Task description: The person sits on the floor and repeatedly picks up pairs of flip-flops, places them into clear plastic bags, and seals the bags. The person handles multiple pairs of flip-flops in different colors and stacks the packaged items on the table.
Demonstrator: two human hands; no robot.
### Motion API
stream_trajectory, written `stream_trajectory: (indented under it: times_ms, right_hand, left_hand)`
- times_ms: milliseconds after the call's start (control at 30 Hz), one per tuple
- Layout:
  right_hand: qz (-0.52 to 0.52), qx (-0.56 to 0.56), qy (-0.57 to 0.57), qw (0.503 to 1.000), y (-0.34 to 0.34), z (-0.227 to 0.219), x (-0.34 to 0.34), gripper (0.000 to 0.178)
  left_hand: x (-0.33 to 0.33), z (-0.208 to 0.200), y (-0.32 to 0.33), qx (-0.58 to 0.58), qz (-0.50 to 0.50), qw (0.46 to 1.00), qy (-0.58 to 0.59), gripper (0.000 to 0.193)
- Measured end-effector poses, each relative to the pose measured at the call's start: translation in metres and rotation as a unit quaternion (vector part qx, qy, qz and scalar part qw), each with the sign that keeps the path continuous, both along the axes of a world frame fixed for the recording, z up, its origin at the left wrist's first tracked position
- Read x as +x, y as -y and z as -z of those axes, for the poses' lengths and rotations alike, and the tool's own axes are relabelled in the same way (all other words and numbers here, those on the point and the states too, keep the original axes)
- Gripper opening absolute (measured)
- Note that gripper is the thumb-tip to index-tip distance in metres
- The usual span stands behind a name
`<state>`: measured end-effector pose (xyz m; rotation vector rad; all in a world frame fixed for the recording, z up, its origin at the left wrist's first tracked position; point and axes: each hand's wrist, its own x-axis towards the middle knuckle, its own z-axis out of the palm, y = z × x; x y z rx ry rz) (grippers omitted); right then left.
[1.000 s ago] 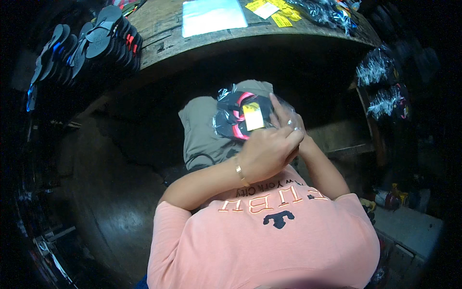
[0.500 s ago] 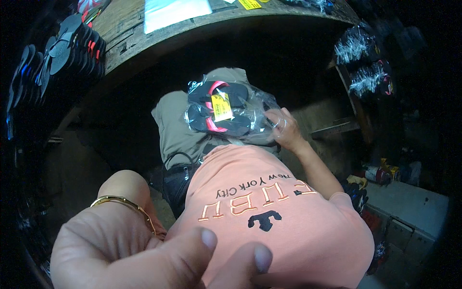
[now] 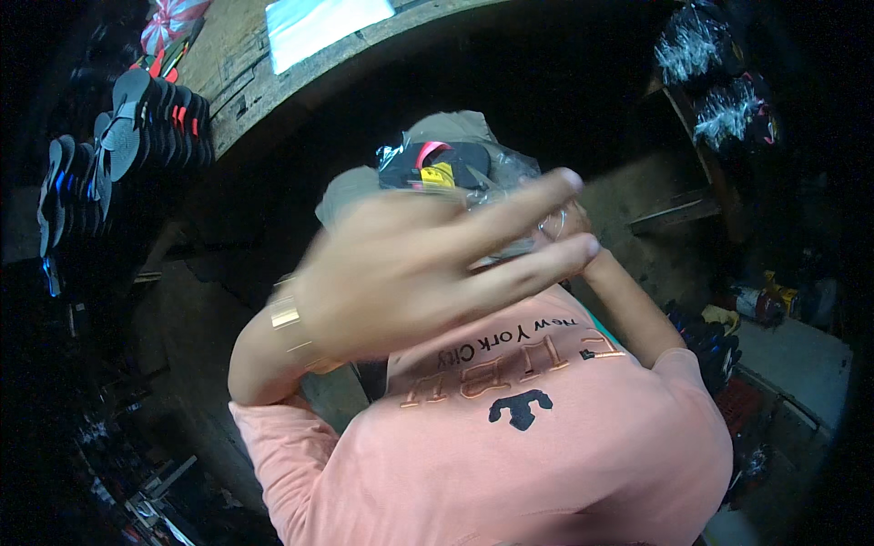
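Note:
A pair of black flip-flops (image 3: 471,162) with pink straps lies on my lap inside a clear plastic bag (image 3: 515,169). A yellow label (image 3: 438,175) sits over the straps. My left hand (image 3: 401,264) passes above the bag, blurred by motion, with two fingers stretched out and nothing visible in it. It hides the nearer flip-flop and part of the bag. Behind those fingers, my right hand (image 3: 569,227) is closed on the bag's right end; its fingertips are partly covered.
A wooden table (image 3: 238,86) curves across the far side, bearing a stack of clear plastic sheets (image 3: 323,27). Rows of dark flip-flops (image 3: 132,118) stand at its left end. Bagged footwear (image 3: 719,109) is piled at far right. A grey board (image 3: 792,364) lies lower right.
My left hand has swung from close in front of the camera out over the lap, covering part of the bag. My right hand keeps its hold. The view has shifted slightly.

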<state>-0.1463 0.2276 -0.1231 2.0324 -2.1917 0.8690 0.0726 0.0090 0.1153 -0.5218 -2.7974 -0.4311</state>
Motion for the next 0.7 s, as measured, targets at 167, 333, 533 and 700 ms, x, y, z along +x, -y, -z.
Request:
stream_trajectory:
  times_ms: [167,333,533,700]
  right_hand:
    - [-0.046,0.007,-0.031,0.998,0.007,-0.003,0.003,0.049]
    - [-0.010,0.017,0.122,0.992,0.003,-0.001,0.002,0.021]
    - [0.019,-0.036,0.150,0.988,0.007,0.007,-0.007,0.018]
    - [0.065,-0.027,0.010,0.997,0.027,0.011,-0.013,0.022]
  left_hand:
    - [-0.064,0.098,-0.024,-0.179,0.064,0.977,0.098,0.050]
    - [-0.070,0.101,-0.004,-0.211,0.026,0.974,0.082,0.018]
    - [-0.056,0.081,0.026,-0.263,-0.026,0.964,0.016,0.050]
    - [-0.049,0.120,0.061,-0.380,-0.117,0.918,0.001,0.060]
